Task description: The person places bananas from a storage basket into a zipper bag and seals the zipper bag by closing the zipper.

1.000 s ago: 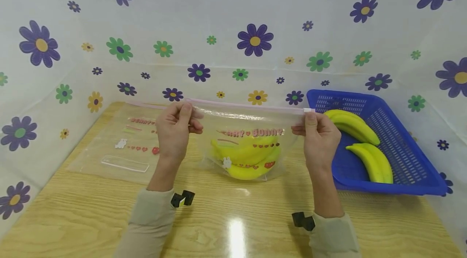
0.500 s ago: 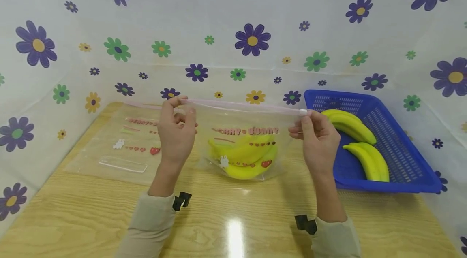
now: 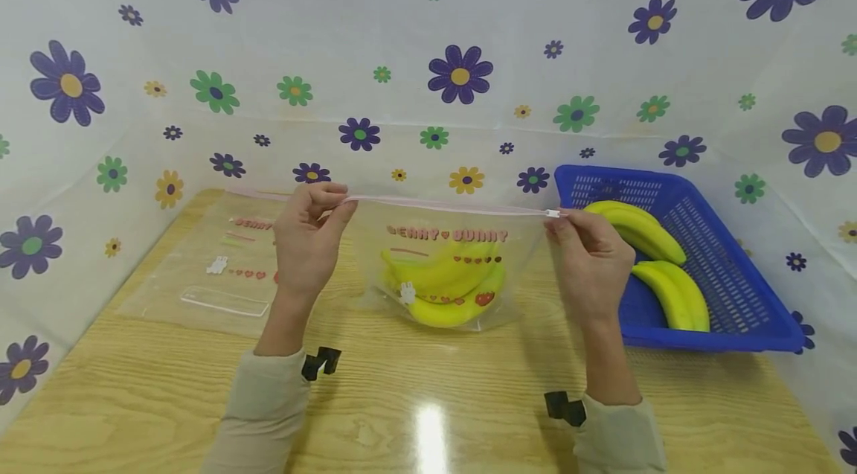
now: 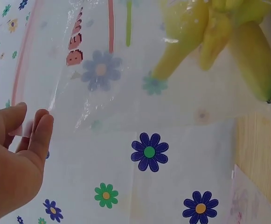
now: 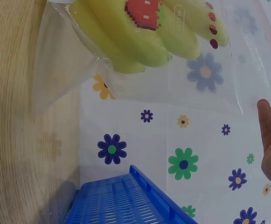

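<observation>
Zip bag (image 3: 442, 266), clear, printed with lettering, held upright over the wooden table (image 3: 428, 399) with its bottom resting there; contained a bunch of bananas (image 3: 445, 284). Left hand (image 3: 309, 236) pinched the top strip at its left end. Right hand (image 3: 589, 254) pinched the white slider (image 3: 553, 213) at the right end. Strip lay taut between them. Handling note, as judged: keep the anchoring corner firm and the strip straight so the slider runs true. Blue basket (image 3: 730, 288) just to the right held further bananas; a second empty bag (image 3: 221, 266) lay flat to the left.
</observation>
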Available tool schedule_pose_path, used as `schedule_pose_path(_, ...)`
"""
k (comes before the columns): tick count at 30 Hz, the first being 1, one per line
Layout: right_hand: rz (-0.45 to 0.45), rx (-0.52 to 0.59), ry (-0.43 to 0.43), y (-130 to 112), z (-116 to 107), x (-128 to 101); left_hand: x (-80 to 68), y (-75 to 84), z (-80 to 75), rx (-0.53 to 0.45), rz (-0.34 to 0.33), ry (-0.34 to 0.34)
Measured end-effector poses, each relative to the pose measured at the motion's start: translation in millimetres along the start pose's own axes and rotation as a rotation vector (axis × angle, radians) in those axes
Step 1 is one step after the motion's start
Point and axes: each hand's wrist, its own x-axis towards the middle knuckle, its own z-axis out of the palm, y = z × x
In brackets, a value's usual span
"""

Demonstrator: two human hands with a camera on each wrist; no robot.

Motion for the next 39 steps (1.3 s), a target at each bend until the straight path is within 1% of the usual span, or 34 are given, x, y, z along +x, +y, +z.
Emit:
schedule_pose_path(2,0.015,0.036,-0.003,1,2,-1,0.6,0.8,-0.9,-0.001,-0.026,0.000)
schedule_pose_path(4,0.041,0.066,-0.011,1,5,-2,0.7,1.3,-1.3,0.038,-0.037,0.005)
schedule_pose_path(6,0.055,0.072,-0.026,2,7,-3,-0.2,2.6,-1.2,0.115,-0.028,0.011)
schedule_pose_path(7,0.043,0.060,-0.037,2,8,-3,-1.1,3.3,-0.5,0.159,-0.007,0.015)
schedule_pose_path(9,0.001,0.027,-0.060,2,10,-4,-3.6,5.0,2.2,0.246,0.057,0.017)
schedule_pose_path(12,-0.084,-0.009,-0.103,3,11,-5,-8.6,9.4,10.9,0.347,0.210,0.001)
schedule_pose_path(14,-0.132,-0.012,-0.135,3,12,-5,-13.1,12.2,20.0,0.364,0.310,-0.033)
schedule_pose_path(16,-0.163,-0.017,-0.172,3,12,-5,-18.6,15.5,31.0,0.368,0.393,-0.083)
schedule_pose_path(19,-0.193,-0.056,-0.236,3,9,-4,-27.1,20.1,50.7,0.345,0.470,-0.153)
schedule_pose_path(24,-0.215,-0.152,-0.318,-1,-1,-1,-40.1,30.9,87.3,0.319,0.517,-0.262)
schedule_pose_path(26,-0.218,-0.176,-0.360,-3,-3,0,-46.1,33.2,98.6,0.344,0.544,-0.309)
schedule_pose_path(28,-0.235,-0.227,-0.410,-5,-5,-1,-51.8,34.4,105.7,0.391,0.578,-0.339)
schedule_pose_path(30,-0.247,-0.270,-0.461,-8,-6,-1,-56.3,34.4,109.1,0.437,0.606,-0.352)
schedule_pose_path(32,-0.249,-0.316,-0.508,-11,-8,-2,-58.8,34.2,110.1,0.462,0.621,-0.348)
schedule_pose_path(36,-0.230,-0.347,-0.576,-21,-8,-4,-59.3,35.0,108.7,0.452,0.638,-0.319)
schedule_pose_path(39,-0.228,-0.350,-0.601,-27,-6,-5,-58.3,35.7,107.8,0.446,0.656,-0.301)
